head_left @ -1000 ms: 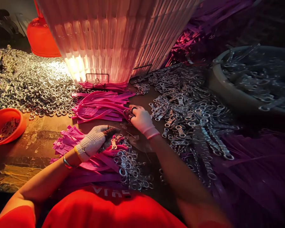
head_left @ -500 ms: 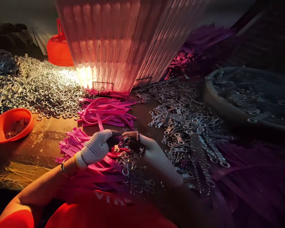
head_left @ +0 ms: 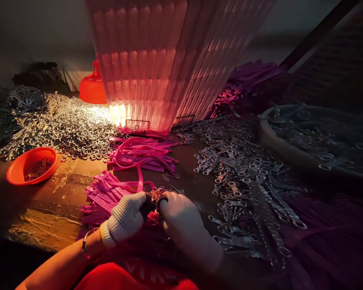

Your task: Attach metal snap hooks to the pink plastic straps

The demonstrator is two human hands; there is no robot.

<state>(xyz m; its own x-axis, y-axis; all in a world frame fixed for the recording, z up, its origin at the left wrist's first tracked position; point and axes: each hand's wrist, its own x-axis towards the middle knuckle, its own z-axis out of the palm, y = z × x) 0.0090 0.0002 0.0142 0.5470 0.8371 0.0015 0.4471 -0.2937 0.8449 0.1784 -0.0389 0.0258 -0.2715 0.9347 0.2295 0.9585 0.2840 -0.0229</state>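
Observation:
My left hand (head_left: 127,215), in a white dotted glove with dark fingertips, is closed at the near middle of the table. A pink strap (head_left: 140,177) curves down to its fingertips and seems pinched there. My right hand (head_left: 184,221) is closed against it, with dark coverings on the fingers. Between the two hands shows a small reddish, shiny piece (head_left: 157,194), partly hidden by the fingers. Around my left hand lies a bundle of pink straps (head_left: 104,191), and a second bundle (head_left: 145,151) lies behind it.
Metal chain pieces with rings (head_left: 66,129) are heaped at left under a red lamp (head_left: 93,88). More chain pieces (head_left: 245,181) spread at right, beside a large tub (head_left: 269,125). A red bowl (head_left: 13,171) holds small parts. Ribbed translucent panels (head_left: 142,68) stand at the back.
The view has tilted up and turned slightly left. My right hand has rolled over so its back shows. The pink strap now bends in a loop towards my fingers.

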